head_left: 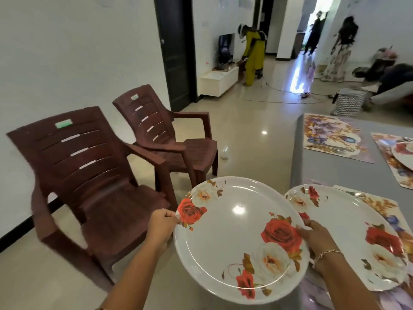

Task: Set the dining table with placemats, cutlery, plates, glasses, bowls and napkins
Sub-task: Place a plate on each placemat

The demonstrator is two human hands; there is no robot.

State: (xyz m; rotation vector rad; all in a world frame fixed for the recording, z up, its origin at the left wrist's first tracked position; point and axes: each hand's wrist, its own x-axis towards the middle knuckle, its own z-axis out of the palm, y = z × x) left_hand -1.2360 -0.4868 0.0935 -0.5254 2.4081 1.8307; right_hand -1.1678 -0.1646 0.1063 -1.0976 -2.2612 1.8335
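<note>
Left hand and right hand pinch opposite rims of rose plate, held in air beside table. Second plate lies on placemat at near table edge.

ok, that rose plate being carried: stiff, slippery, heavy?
Probably stiff: the plate looks flat though the left hand and right hand grip only opposite rims. Likely slippery: its glossy face shows a bright glare spot. Seems light, since edge grips apparently carry it.

We hold a plate left of the table, where a second plate lies on a placemat; further left stands a chair, another chair behind.
</note>
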